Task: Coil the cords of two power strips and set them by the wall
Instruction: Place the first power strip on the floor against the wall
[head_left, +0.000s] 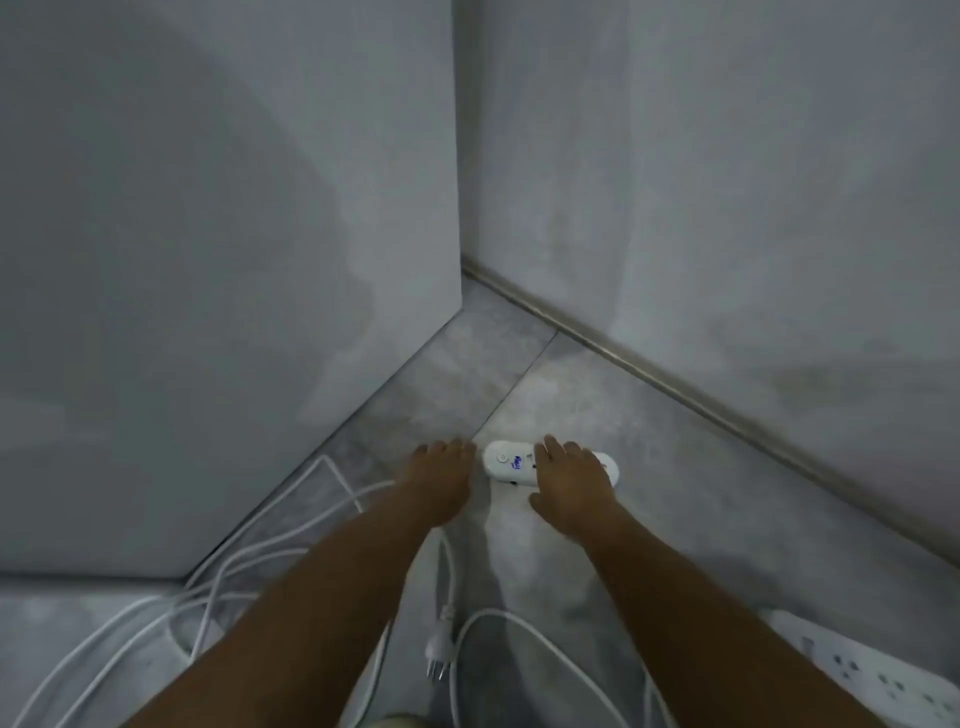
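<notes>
White cords (171, 597) lie loose on the floor (701, 519) at the far left, cut off by the lower edge and partly hidden under the left forearm. A plug (436, 657) lies between the forearms. The left hand (441, 480) reaches forward palm down, its fingers fairly straight and together; what is beneath it is hidden. Just beside its fingertips lies a white power strip (501, 462), near the wall (727, 182). The right hand (574, 486) rests flat on this strip, fingers spread, covering its middle. A second power strip (878, 675) is cropped at the bottom right.
</notes>
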